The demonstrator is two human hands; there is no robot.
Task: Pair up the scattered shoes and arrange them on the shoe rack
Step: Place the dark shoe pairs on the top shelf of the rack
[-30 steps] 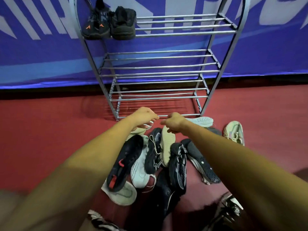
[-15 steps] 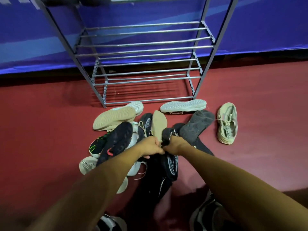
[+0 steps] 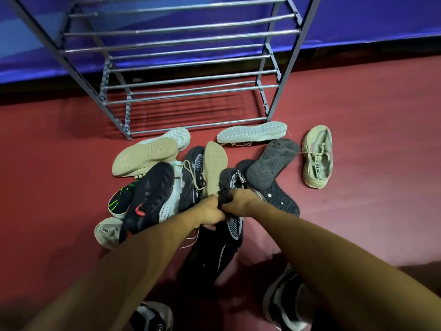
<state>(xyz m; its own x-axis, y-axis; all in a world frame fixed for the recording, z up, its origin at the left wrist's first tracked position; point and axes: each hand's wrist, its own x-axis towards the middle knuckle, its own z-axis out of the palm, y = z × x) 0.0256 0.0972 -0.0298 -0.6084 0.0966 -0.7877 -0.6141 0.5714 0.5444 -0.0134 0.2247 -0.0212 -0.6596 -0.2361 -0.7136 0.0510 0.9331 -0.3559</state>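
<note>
Two hands on one black shoe.
The left hand and right hand both grasp it, before the rack.

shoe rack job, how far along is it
Done: the grey metal shoe rack shows only bare shelves. In hand: left hand and right hand grip one black mesh shoe. Left: every shoe scattered on the red floor, like the beige lace-up sneaker.

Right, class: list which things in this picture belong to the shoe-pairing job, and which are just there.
Part of the job: shoe rack; black mesh shoe, gripped by left hand and right hand; beige shoe; grey-soled shoe; tan-soled shoe.
Just there: blue banner; red floor; dark shoes at the bottom edge, apparently on the person's feet.
</note>
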